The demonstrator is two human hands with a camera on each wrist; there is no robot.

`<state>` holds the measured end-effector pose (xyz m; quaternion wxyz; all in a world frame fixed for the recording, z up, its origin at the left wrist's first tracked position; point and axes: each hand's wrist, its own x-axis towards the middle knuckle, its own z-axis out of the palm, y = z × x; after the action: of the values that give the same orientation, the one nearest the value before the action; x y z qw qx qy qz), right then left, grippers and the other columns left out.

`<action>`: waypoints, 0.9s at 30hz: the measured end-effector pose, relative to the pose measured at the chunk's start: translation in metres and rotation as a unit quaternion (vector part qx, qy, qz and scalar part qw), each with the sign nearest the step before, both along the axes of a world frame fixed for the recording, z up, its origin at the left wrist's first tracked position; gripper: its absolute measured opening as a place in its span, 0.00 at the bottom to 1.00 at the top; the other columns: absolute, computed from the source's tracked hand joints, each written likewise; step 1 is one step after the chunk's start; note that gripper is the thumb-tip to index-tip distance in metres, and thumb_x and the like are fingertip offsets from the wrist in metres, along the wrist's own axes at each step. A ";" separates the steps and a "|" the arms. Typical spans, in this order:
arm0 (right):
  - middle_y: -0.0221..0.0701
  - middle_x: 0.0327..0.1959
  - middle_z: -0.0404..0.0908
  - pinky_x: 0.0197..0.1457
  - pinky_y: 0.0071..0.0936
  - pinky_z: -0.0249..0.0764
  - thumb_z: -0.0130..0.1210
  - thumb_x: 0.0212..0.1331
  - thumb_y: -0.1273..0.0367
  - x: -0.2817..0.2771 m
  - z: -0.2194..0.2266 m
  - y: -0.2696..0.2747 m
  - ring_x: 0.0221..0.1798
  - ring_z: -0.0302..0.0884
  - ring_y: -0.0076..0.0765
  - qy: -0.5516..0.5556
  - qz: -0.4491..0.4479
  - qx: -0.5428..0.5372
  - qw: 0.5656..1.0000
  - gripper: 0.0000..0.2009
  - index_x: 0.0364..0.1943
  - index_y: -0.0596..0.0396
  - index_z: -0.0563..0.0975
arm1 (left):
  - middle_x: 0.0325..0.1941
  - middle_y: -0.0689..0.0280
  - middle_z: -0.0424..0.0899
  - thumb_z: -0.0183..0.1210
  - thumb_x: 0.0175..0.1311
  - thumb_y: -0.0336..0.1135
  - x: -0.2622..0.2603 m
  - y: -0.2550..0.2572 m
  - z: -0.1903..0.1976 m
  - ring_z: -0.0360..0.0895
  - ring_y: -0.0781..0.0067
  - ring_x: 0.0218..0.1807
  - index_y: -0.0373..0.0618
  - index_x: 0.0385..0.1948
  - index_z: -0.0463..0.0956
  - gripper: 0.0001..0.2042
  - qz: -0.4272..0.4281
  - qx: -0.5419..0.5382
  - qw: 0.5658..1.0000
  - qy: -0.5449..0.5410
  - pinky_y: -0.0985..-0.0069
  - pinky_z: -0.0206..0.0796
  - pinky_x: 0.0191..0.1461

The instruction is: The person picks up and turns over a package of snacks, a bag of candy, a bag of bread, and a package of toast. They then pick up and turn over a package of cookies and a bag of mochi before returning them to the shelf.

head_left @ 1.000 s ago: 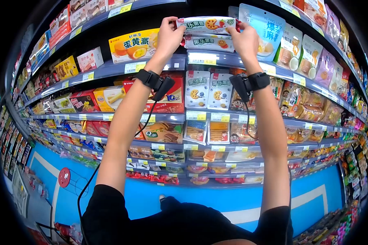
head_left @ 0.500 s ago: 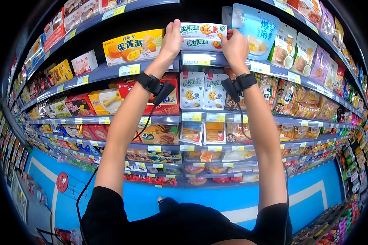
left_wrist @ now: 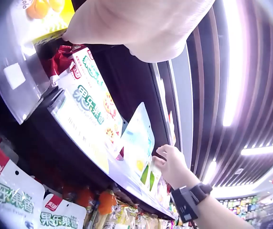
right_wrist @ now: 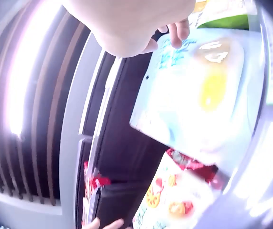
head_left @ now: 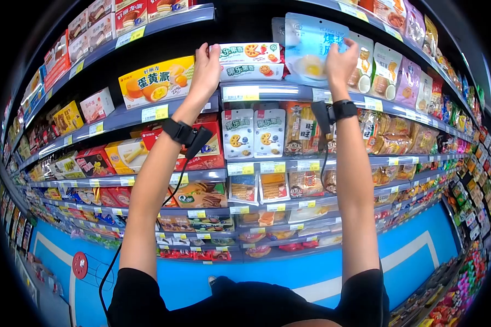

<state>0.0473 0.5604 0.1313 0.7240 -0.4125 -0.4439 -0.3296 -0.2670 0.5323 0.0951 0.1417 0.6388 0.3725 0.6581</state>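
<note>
Two white cookie packs, the upper [head_left: 251,53] above the lower [head_left: 251,71], lie on the shelf. My left hand [head_left: 206,68] is at their left end, fingers raised and loosely bent; contact is unclear. A blue pouch [head_left: 308,49] stands right of the packs. My right hand [head_left: 342,61] is at its right side, with loosely bent fingers over its printed front. In the right wrist view, fingertips of the right hand [right_wrist: 131,24] reach the pouch [right_wrist: 193,95]. The left wrist view shows the left hand [left_wrist: 146,24] near the packs [left_wrist: 91,102].
A yellow pie box [head_left: 157,82] stands left of the left hand. White coconut pouches [head_left: 386,68] are at the right. Below the shelf edge [head_left: 273,91] hang two white cookie pouches [head_left: 238,133]. A red round stool [head_left: 80,265] stands on the blue floor.
The right hand has left the packs' right end and moved right to the blue pouch. The left hand stays by their left end, no longer gripping the upper pack. The head view has shifted.
</note>
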 end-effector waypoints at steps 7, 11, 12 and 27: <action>0.37 0.41 0.80 0.18 0.18 0.61 0.61 0.55 0.68 0.041 0.024 -0.014 0.19 0.71 0.21 0.098 0.356 -0.145 0.918 0.24 0.53 0.68 0.70 | 0.73 0.47 0.48 0.41 0.70 0.52 0.006 -0.018 -0.006 0.46 0.51 0.75 0.37 0.63 0.59 0.29 0.063 0.093 0.993 0.043 0.65 0.41 0.74; 0.28 0.31 0.79 0.21 0.16 0.61 0.63 0.55 0.67 0.052 0.025 -0.025 0.21 0.69 0.18 0.070 0.397 -0.150 0.903 0.21 0.49 0.65 0.73 | 0.72 0.49 0.54 0.46 0.69 0.46 0.011 -0.029 -0.014 0.56 0.53 0.71 0.40 0.61 0.63 0.24 0.087 0.154 0.981 0.075 0.65 0.50 0.71; 0.27 0.30 0.78 0.23 0.15 0.62 0.63 0.56 0.67 0.056 0.025 -0.028 0.22 0.69 0.18 0.072 0.425 -0.143 0.891 0.19 0.48 0.64 0.74 | 0.68 0.50 0.60 0.48 0.67 0.41 0.013 -0.034 -0.018 0.61 0.56 0.68 0.40 0.56 0.66 0.20 0.061 0.190 0.977 0.078 0.67 0.53 0.69; 0.37 0.50 0.77 0.58 0.36 0.68 0.40 0.70 0.60 0.071 -0.152 -0.167 0.54 0.73 0.36 0.109 0.734 -0.127 0.658 0.16 0.52 0.57 0.71 | 0.43 0.60 0.77 0.50 0.69 0.39 0.074 -0.181 -0.196 0.76 0.71 0.44 0.37 0.43 0.72 0.13 -0.459 -0.166 0.866 -0.111 0.73 0.70 0.47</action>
<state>0.1186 0.3936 -0.0204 0.7143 -0.0732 -0.5579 0.4162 -0.1926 0.3517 -0.1009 0.5719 0.6274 0.1229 0.5140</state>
